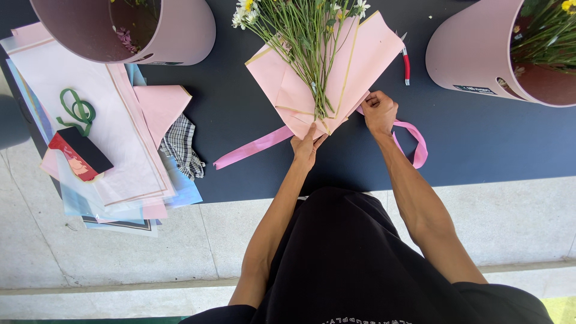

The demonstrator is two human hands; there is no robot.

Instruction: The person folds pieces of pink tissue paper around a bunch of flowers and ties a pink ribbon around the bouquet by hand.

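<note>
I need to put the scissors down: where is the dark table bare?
Bare table lies right of the right hand, below the right pink bucket. A smaller patch sits between the checked cloth and the pink ribbon. The paper stack crowds the left.

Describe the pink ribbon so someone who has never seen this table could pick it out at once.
On the dark table, find the pink paper bouquet wrap at top centre. The pink ribbon runs beneath its lower tip, looping beside the right hand. Unlike the flat paper sheets nearby, it is a narrow glossy band.
</note>
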